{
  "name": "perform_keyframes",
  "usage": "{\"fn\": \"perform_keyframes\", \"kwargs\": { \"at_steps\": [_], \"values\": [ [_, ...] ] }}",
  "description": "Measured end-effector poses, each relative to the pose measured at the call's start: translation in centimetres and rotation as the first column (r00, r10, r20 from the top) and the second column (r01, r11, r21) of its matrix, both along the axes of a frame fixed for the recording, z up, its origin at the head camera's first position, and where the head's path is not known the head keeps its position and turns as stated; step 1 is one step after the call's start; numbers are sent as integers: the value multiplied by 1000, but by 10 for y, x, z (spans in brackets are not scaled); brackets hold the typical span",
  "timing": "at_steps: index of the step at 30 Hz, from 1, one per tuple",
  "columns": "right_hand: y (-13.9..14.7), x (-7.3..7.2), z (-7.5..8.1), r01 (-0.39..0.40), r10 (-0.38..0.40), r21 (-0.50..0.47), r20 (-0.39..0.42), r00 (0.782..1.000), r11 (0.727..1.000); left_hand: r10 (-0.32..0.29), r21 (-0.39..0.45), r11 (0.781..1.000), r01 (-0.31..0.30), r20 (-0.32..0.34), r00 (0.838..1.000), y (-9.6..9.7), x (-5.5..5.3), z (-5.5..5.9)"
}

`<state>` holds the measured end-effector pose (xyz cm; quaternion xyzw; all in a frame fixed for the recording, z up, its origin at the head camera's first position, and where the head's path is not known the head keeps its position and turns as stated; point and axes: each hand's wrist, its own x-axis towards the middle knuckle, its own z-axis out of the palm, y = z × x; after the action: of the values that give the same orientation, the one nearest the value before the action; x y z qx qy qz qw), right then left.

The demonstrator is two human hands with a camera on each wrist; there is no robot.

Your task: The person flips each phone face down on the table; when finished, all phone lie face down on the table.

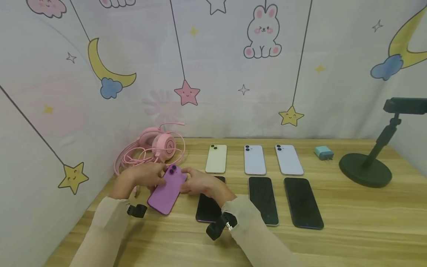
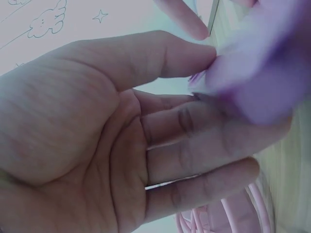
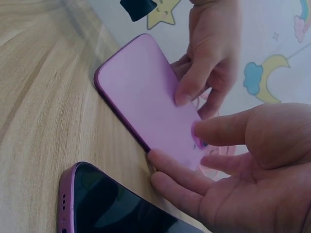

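Observation:
A purple smartphone (image 1: 169,193), its back and two camera lenses facing up, is held at a slant above the left side of the table. My left hand (image 1: 146,174) pinches its left edge, thumb on the back, as the right wrist view also shows. On the other long side my right hand (image 1: 200,182) grips it near the camera end. There the right thumb (image 3: 221,131) lies by the camera bump and two fingertips meet the edge. Partly under my right forearm lies a purple-edged smartphone (image 1: 207,207), dark screen up. The left wrist view shows the held phone (image 2: 272,92) blurred.
Pink headphones (image 1: 163,146) with a coiled cable sit behind my left hand. A cream phone (image 1: 216,159) and two pale phones (image 1: 254,160) lie back up in a rear row. Two dark-screened phones (image 1: 263,198) lie nearer. A teal charger (image 1: 323,152) and black stand (image 1: 365,170) are at right.

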<state>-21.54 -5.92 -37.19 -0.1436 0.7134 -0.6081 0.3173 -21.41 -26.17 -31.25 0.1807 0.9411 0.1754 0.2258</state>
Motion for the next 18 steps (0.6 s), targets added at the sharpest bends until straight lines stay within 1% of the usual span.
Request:
{"fn": "perform_keyframes", "kwargs": {
  "at_steps": [4,7,10,15,18],
  "values": [
    [0,0,0,5,-5,4,-7,1000,1000,-45,-64,997,41,-67,997,-1,-1,0],
    [0,0,0,8,-8,8,-21,1000,1000,-58,-85,995,50,-90,994,-1,-3,-1],
    [-1,0,1,8,-7,12,-27,1000,1000,-56,-81,996,48,-93,994,-2,-4,-2],
    [0,0,0,9,-9,17,-34,999,1000,-45,-40,998,41,-111,993,-5,-4,-3],
    [1,1,-1,5,-5,23,-38,999,1000,-65,-15,998,63,-119,991,-7,-3,-5]
  ]
}}
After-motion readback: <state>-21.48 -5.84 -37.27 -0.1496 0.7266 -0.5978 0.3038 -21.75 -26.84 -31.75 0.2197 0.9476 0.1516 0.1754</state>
